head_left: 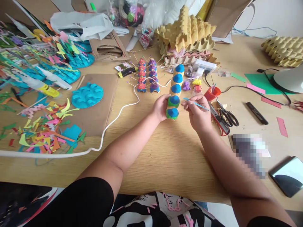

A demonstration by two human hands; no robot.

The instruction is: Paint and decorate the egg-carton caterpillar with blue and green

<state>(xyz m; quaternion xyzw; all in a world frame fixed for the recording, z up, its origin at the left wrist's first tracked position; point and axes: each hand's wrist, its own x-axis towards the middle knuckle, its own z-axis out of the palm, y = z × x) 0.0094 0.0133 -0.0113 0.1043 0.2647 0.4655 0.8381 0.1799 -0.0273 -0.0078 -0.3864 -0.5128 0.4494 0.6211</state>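
Left grip (161,108) clasps the five-cup carton strip (175,89) over the wooden surface (151,164). Blue caps sit on all cups; green (168,116) skirts only the nearest two, so side-covering looks partway. Right grip (199,115) pinches a slim blue tool (201,106) just beside; further contact calls for a steady strip, light tip pressure.

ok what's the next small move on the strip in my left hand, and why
Probably bring the thin blue tool in your right hand to the side of the strip's middle hump: the two humps nearest you show green below their blue tops, while the other three look tan there.
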